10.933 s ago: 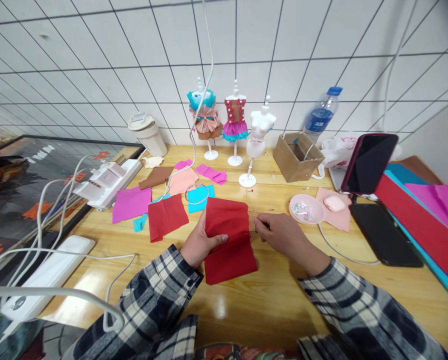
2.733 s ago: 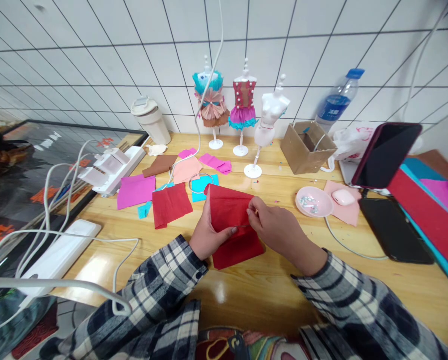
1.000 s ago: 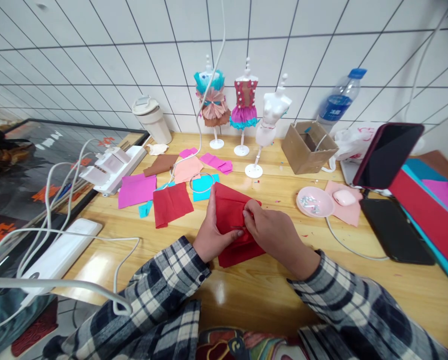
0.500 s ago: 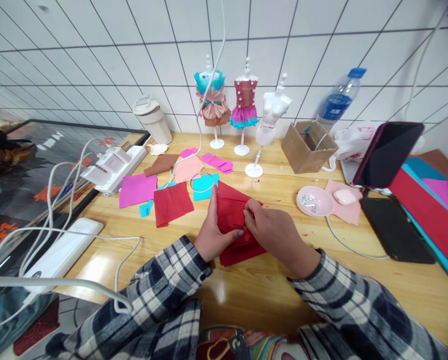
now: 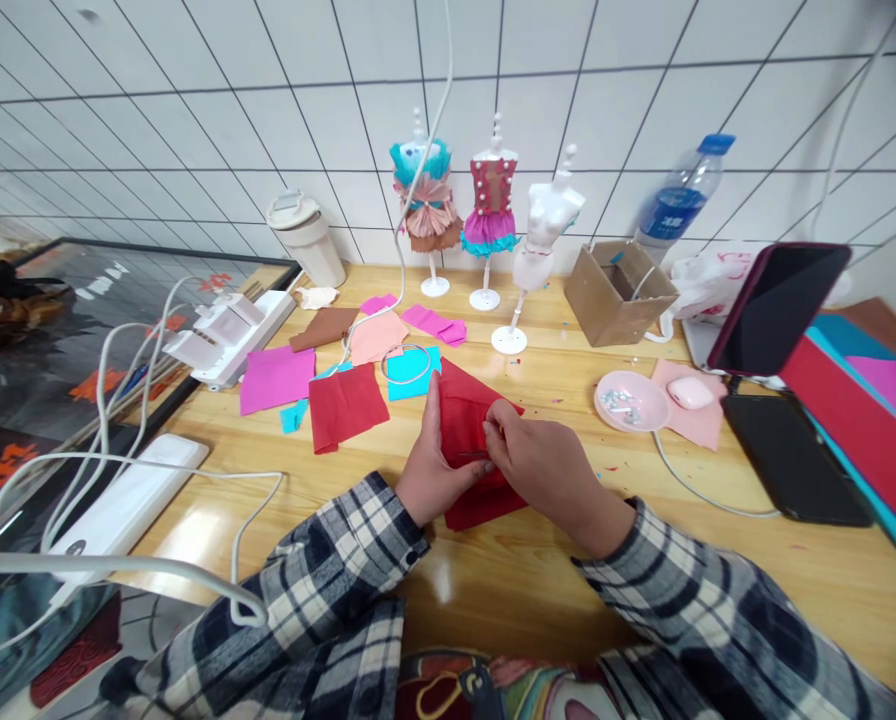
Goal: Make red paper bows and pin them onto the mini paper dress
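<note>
A folded piece of red cloth (image 5: pixel 464 420) is held tilted over the wooden table. My left hand (image 5: pixel 434 470) grips its left side, with the thumb across the front and the other fingers hidden behind it. At the cloth's right side my right hand (image 5: pixel 542 462) is closed in a pinch. A thin needle-like sliver (image 5: pixel 472 455) lies across the cloth between my left thumb and my right fingertips. The exact hold on it is partly hidden. Left of the hands, another red cloth piece (image 5: pixel 348 408) and a blue piece (image 5: pixel 422 380) under a metal ring (image 5: pixel 405 382) lie flat.
Three small dress forms (image 5: pixel 509 340) stand at the back, two of them dressed. A pink bowl (image 5: pixel 662 402) of small shiny bits, a cardboard box (image 5: pixel 620 315), a propped phone (image 5: pixel 782 305) and a black phone (image 5: pixel 800 470) are to the right. Cables (image 5: pixel 253 475) and a power strip (image 5: pixel 242 345) lie left.
The red cloth and both hands have shifted very slightly, with the right fingers a little further left on the cloth. Both holds stay the same.
</note>
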`<state>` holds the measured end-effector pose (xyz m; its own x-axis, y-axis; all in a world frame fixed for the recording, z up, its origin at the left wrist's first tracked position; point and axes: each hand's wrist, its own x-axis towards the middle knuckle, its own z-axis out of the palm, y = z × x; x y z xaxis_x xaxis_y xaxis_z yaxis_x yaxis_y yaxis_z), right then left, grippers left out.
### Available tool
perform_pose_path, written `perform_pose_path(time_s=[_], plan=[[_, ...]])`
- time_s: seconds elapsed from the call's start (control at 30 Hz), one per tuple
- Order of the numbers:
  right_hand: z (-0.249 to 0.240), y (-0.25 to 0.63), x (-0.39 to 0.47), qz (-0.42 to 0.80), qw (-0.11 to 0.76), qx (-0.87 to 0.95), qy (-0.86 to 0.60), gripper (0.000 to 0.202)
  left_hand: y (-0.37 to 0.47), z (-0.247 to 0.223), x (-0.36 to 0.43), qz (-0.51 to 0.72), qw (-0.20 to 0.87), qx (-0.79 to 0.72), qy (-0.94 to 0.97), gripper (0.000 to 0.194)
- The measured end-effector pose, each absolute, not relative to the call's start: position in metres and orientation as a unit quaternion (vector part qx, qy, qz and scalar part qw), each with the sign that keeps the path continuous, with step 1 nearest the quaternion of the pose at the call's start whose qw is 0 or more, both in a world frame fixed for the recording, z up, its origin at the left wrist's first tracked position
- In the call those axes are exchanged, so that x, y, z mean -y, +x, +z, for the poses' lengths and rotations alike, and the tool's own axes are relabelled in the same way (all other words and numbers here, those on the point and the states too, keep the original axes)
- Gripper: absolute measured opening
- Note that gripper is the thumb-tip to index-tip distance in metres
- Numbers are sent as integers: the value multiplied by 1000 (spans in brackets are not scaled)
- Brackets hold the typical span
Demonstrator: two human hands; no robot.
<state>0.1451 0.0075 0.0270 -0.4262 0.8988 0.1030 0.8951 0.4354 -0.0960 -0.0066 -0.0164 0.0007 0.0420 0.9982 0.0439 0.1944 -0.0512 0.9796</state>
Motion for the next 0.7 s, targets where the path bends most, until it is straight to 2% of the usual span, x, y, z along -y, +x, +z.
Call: perform_pose_path(time_s=[0.43, 0.7], plan=[[24, 146, -7, 0, 83, 855, -512, 28, -6, 0, 17, 455, 483, -496, 560, 119], [22, 145, -7, -6, 83, 850, -520, 31, -4, 3, 18, 452, 470, -511, 560, 118]])
